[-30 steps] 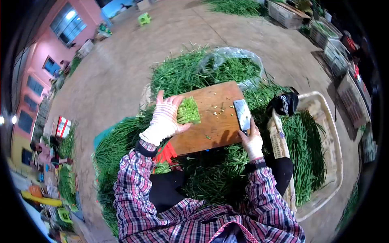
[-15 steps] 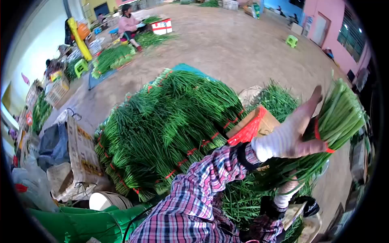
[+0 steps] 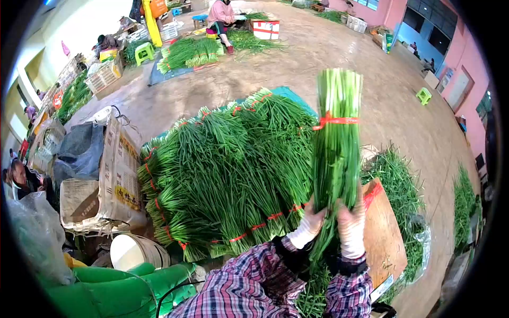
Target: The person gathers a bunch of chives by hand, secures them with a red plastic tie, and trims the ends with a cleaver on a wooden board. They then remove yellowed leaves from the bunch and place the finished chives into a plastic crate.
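Observation:
A bunch of green chives (image 3: 339,153) stands upright before me, pale stalk ends up and leaves hanging down. A red tie (image 3: 339,121) circles it below the stalk ends. My left hand (image 3: 310,218) is closed on the lower leaves from the left. On the other side my right hand (image 3: 351,220) grips the same leaves; some fingers of both hands are hidden behind them. White wraps cover both wrists. To the left lies a wide pile of tied chive bunches (image 3: 238,169), and a wooden board (image 3: 383,236) is beside my right hand.
Loose chives (image 3: 395,177) lie beyond the board. A white bucket (image 3: 139,252) and a wrapped crate (image 3: 123,175) stand at the left, near green padding (image 3: 122,286). Across the floor, a person in pink (image 3: 220,13) sits by more chives. A green stool (image 3: 423,96) is far right.
The bunch has swung from a tilt at the right to upright in the middle. My left hand has moved from the red tie down to the leaves. The view has turned left.

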Motion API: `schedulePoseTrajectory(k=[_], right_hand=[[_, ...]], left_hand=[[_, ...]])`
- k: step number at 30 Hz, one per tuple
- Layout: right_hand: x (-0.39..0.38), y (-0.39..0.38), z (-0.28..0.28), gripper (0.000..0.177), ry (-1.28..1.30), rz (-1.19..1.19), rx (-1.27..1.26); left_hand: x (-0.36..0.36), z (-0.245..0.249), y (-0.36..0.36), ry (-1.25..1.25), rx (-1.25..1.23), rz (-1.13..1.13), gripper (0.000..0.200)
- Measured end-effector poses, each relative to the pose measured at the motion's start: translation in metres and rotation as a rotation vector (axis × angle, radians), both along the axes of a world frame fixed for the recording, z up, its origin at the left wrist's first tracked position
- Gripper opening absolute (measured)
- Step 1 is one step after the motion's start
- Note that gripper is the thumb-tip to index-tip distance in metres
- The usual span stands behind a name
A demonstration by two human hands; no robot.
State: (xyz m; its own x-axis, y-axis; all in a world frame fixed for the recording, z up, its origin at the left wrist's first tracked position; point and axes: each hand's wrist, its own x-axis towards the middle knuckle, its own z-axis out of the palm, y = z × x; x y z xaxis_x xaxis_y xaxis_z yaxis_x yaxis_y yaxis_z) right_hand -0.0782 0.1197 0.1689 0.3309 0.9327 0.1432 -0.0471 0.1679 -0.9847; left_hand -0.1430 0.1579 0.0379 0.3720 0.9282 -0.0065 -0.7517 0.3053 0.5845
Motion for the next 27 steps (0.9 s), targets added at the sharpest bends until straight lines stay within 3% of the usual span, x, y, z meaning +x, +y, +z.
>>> schedulePoseTrajectory(k=[1, 3, 4, 5, 6, 7, 9, 10, 11, 13, 15, 18, 20, 22, 24, 26, 27], right_hand=[[-0.015, 0.012, -0.004, 0.076, 0.011, 0.041, 0.005], [-0.033, 0.032, -0.018, 0.077, -0.045, 0.100, 0.022], [-0.036, 0.038, -0.030, 0.077, -0.112, 0.118, 0.032], [-0.027, 0.042, -0.043, 0.076, -0.509, 0.100, 0.016], [-0.030, 0.045, -0.045, 0.073, -0.458, 0.106, 0.001], [-0.027, 0.044, -0.053, 0.071, -0.357, 0.097, -0.034], [-0.016, 0.038, -0.067, 0.068, -0.141, 0.085, -0.137], [-0.011, 0.035, -0.074, 0.062, -0.007, 0.056, -0.159], [-0.003, 0.030, -0.078, 0.055, 0.021, 0.046, -0.252], [0.014, 0.018, -0.093, 0.047, 0.054, 0.022, -0.390], [0.025, 0.006, -0.112, 0.042, 0.062, -0.011, -0.474], [0.030, -0.005, -0.123, 0.036, 0.011, -0.027, -0.550], [0.036, -0.003, -0.119, 0.036, 0.046, -0.058, -0.589], [0.040, 0.002, -0.111, 0.036, -0.018, -0.089, -0.596], [0.046, 0.000, -0.110, 0.035, -0.024, -0.102, -0.611], [0.051, -0.010, -0.114, 0.034, -0.042, -0.154, -0.671], [0.053, -0.017, -0.115, 0.034, -0.054, -0.179, -0.700]], left_hand=[[-0.004, -0.033, 0.013, -0.021, -0.217, -0.017, 0.056], [-0.031, -0.044, 0.036, 0.107, -0.095, 0.101, 0.044], [-0.045, -0.047, 0.047, -0.111, -0.171, 0.055, 0.038], [-0.056, -0.056, 0.064, 0.001, -0.189, 0.097, 0.036], [-0.064, -0.071, 0.086, 0.113, -0.208, 0.135, 0.034], [-0.072, -0.095, 0.112, -0.094, -0.207, 0.160, 0.032], [-0.081, -0.117, 0.154, -0.035, -0.067, 0.385, 0.038], [-0.083, -0.118, 0.178, 0.232, 0.074, 0.576, 0.045], [-0.103, -0.136, 0.210, -0.194, 0.117, 0.380, 0.043], [-0.127, -0.150, 0.262, -0.267, 0.032, 0.410, 0.047], [-0.137, -0.158, 0.318, 0.108, 0.004, 0.604, 0.050], [-0.172, -0.187, 0.410, 0.220, 0.148, 0.544, 0.075], [-0.176, -0.164, 0.417, 0.932, -0.042, 0.688, 0.091], [-0.176, -0.171, 0.414, 0.842, -0.243, 0.577, 0.110], [-0.153, -0.171, 0.375, 0.802, -0.321, 0.448, 0.109], [-0.136, -0.187, 0.346, 0.806, -0.316, 0.091, 0.100], [-0.125, -0.269, 0.350, 0.875, -0.102, 0.230, 0.082]])
